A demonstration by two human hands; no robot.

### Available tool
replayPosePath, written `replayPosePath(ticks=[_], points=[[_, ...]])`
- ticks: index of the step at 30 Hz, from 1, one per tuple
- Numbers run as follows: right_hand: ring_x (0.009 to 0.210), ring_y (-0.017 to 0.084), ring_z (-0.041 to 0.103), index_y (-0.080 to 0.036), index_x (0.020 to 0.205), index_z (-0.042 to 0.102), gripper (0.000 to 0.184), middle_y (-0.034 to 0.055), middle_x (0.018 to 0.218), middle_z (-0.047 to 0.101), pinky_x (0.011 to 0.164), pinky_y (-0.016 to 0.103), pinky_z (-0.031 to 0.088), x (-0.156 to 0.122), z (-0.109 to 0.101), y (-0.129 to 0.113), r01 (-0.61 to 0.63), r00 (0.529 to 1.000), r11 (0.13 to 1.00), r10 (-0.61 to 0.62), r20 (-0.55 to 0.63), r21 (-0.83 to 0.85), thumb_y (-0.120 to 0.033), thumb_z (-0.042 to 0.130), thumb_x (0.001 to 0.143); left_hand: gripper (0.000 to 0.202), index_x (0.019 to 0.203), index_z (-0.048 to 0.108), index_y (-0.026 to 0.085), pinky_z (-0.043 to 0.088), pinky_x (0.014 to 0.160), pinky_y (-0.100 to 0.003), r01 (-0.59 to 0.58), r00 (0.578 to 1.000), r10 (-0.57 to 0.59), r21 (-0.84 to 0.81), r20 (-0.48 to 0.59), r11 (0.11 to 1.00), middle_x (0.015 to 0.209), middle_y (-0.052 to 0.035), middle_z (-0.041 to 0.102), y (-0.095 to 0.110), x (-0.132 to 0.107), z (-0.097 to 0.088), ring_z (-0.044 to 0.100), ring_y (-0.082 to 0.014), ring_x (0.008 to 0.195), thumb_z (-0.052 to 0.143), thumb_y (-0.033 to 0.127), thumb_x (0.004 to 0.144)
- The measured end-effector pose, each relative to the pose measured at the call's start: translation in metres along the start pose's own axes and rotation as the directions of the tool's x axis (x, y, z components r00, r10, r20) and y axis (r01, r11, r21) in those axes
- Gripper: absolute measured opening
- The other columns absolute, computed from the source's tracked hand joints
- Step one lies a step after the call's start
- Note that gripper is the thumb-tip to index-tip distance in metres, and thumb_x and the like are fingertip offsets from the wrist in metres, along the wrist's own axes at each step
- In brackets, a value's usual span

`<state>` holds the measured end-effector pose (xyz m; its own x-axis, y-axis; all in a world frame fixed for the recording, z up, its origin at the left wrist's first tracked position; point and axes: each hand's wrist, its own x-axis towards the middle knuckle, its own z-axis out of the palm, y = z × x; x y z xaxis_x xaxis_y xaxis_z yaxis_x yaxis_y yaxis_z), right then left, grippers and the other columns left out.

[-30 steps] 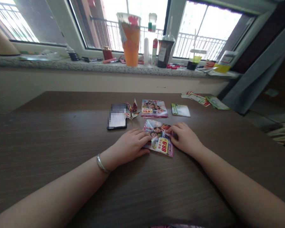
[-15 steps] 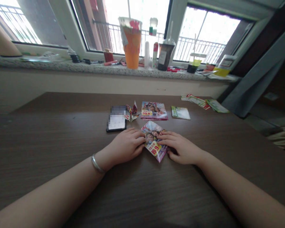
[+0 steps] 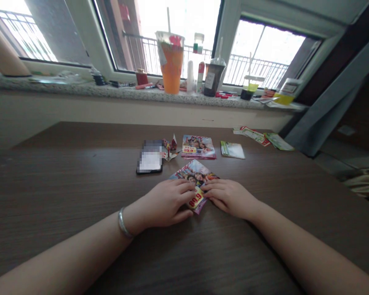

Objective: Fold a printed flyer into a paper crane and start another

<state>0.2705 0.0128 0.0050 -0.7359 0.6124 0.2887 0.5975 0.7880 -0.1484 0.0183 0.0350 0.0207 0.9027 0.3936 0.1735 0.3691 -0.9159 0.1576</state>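
Left hand [image 3: 172, 201] and right hand [image 3: 232, 197] over a printed paper [image 3: 196, 169].
Both sets of fingers lie extended on it, unclenched; it rests on the brown surface [image 3: 74, 180], one corner pointing away, nearer than the phone [image 3: 150, 159] and the matching stack [image 3: 198, 146].

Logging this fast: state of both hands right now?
Left hand: open, resting on the printed paper, left side.
Right hand: open, resting on the same paper's right side.
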Motion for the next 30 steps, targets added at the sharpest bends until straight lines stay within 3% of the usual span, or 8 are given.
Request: replayPosePath(ticks=[4,9,15,22,30], points=[[0.103,0.017,0.066,-0.021,0.095,0.067,0.018,0.0045,0.113,0.07,0.095,0.035,0.051,0.002,0.002,-0.005,-0.065,0.998,0.998,0.065,-0.006,-0.001,-0.019,0.05,0.089,0.037,0.108,0.059,0.02,0.048,0.092,-0.043,0.063,0.998,-0.063,0.02,0.023,0.998,0.116,-0.0096,0.06,0.009,0.002,-0.002,0.057,-0.0271,0.105,0.056,0.049,0.086],[0.1,0.017,0.067,-0.021,0.092,0.066,0.015,0.0046,0.109,0.071,0.093,0.032,0.05,0.005,0.002,-0.013,-0.094,0.996,0.996,0.094,0.011,0.002,-0.018,0.052,0.087,0.017,0.092,0.062,0.018,0.051,0.079,-0.036,0.066,0.998,-0.066,0.064,-0.005,0.996,0.095,-0.0067,0.065,0.02,0.006,-0.005,0.06,-0.0214,0.088,0.05,0.03,0.09],[0.1,0.016,0.066,-0.022,0.092,0.065,0.016,0.0017,0.107,0.071,0.094,0.03,0.048,0.009,-0.003,-0.019,-0.113,0.994,0.991,0.112,0.014,0.074,-0.016,0.052,0.086,0.023,0.087,0.064,0.018,0.049,0.075,-0.031,0.127,0.99,-0.127,0.003,-0.07,0.992,0.086,-0.0055,0.066,0.025,0.008,-0.007,0.061,-0.0179,0.081,0.042,0.024,0.093],[0.102,0.014,0.065,-0.024,0.098,0.066,0.02,0.0008,0.109,0.071,0.096,0.028,0.047,0.012,-0.006,-0.02,-0.09,0.996,0.979,0.09,0.008,0.181,-0.015,0.052,0.086,0.019,0.087,0.065,0.019,0.048,0.073,-0.027,0.193,0.976,-0.201,-0.093,-0.082,0.977,0.086,-0.0037,0.063,0.017,0.006,-0.005,0.059,-0.016,0.08,0.048,0.027,0.092],[0.094,0.017,0.066,-0.023,0.108,0.064,0.026,0.0029,0.103,0.071,0.085,0.029,0.05,0.01,-0.004,-0.015,-0.247,0.969,0.942,0.241,0.054,0.229,-0.015,0.052,0.086,0.024,0.077,0.066,0.019,0.046,0.075,-0.028,0.306,0.952,-0.305,-0.18,0.032,0.935,0.086,-0.0039,0.059,0.001,0.007,-0.001,0.056,-0.0164,0.081,0.049,0.027,0.091]])
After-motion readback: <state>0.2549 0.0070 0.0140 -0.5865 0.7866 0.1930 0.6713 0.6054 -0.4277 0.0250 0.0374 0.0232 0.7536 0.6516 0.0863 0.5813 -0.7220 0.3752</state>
